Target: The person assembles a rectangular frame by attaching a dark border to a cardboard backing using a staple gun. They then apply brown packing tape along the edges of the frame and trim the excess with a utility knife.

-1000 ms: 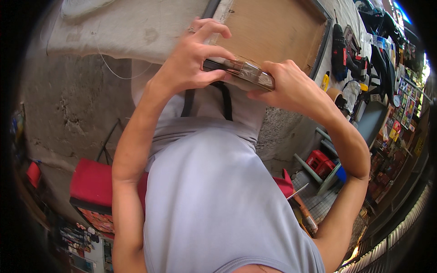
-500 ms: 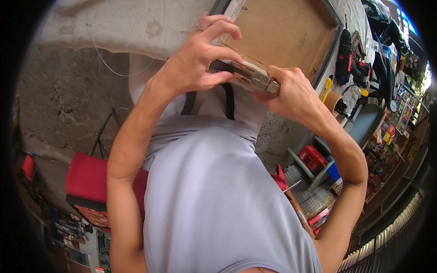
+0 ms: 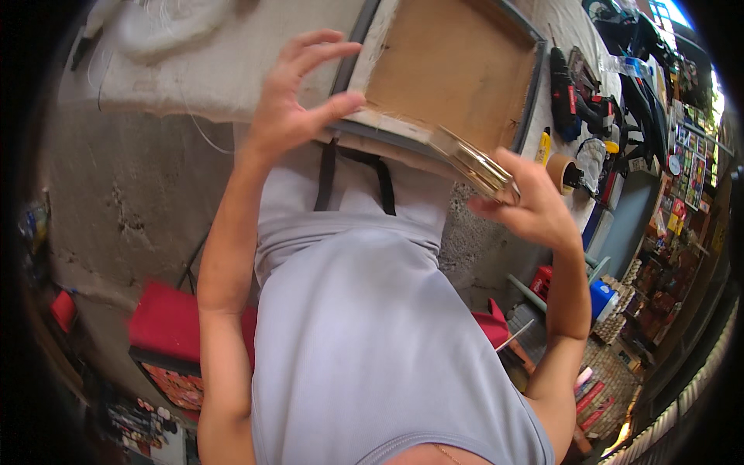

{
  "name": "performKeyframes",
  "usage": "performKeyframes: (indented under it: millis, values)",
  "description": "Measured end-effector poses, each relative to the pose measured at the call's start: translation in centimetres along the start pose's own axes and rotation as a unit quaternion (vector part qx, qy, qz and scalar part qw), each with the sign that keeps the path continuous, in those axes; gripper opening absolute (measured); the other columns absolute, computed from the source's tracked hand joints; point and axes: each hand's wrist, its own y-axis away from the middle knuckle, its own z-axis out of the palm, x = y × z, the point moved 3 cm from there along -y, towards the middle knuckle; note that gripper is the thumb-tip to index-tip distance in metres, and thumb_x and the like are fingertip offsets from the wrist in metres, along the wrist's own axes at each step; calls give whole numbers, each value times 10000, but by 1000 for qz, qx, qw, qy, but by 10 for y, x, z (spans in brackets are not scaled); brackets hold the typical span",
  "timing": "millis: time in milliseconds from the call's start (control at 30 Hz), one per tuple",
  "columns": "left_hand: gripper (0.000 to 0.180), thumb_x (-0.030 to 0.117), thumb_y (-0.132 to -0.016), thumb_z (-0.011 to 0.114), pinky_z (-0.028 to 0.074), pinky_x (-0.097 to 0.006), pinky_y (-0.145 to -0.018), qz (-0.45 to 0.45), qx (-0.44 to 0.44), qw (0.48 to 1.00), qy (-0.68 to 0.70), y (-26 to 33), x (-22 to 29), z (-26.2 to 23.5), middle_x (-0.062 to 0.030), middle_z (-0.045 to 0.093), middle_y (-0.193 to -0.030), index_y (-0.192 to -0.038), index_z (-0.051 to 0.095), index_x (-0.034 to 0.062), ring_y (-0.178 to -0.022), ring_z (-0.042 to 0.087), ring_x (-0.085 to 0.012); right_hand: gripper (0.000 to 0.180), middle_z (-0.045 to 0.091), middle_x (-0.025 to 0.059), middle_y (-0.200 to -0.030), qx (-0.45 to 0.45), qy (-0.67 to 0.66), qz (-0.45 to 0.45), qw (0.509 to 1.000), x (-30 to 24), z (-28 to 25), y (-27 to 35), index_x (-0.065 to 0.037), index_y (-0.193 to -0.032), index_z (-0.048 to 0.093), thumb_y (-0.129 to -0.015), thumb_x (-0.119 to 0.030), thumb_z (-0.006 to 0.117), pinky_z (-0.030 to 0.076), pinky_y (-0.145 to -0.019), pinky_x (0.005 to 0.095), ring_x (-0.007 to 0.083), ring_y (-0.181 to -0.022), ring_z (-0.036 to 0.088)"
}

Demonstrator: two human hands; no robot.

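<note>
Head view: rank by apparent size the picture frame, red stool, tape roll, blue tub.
1. picture frame, back side up
2. red stool
3. and 4. tape roll and blue tub: both small and look alike, and the tub lies farther from the camera, so unranked.
</note>
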Motion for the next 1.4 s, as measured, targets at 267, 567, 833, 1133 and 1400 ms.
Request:
performKeyframes:
  millis: [267,567,833,1133,1400]
  values:
    - [438,300,-804,730,404,-397,-1023,44,-20,981,-187,-113,-11,40,-139,582,-1258,-1177,658,82,-1195,522,-309,917,482,84,-1359,-5,-559,11,829,95,103,54,-15,-1443,343,-707,-236,842,333,-1067,374,215,-1249,446]
    - [603,341,-823,681,376,-438,-1067,75,-169,833,-521,-263,-57,129,-109,515,-1366,-1351,509,103,-1293,455,-301,882,512,69,-1321,29,-654,-144,742,93,150,9,-32,-1400,408,-671,-228,865,374,-1010,351,174,-1219,461]
    - [449,276,-781,717,474,-421,-889,68,-301,853,-421,-278,-50,124,-209,647,-1082,-1117,572,17,-1065,602,-360,740,496,54,-1233,134,-807,-186,544,78,176,-8,-39,-1337,452,-712,-136,835,317,-1145,432,194,-1214,486]
    - [532,488,-840,658,487,-426,-787,-42,-231,904,-358,-251,9,50,-273,654,-961,-1018,600,-9,-923,631,-398,621,473,70,-1182,175,-812,-238,503,68,166,19,-65,-1221,523,-704,-211,836,320,-1125,470,224,-1181,454]
    - [593,538,-925,547,491,-370,-785,-212,-130,935,-255,-179,14,-31,-166,674,-893,-1100,623,-23,-856,636,-252,592,512,90,-1178,74,-796,-328,504,134,96,22,-117,-1229,515,-770,-398,762,315,-1072,473,254,-1155,435]
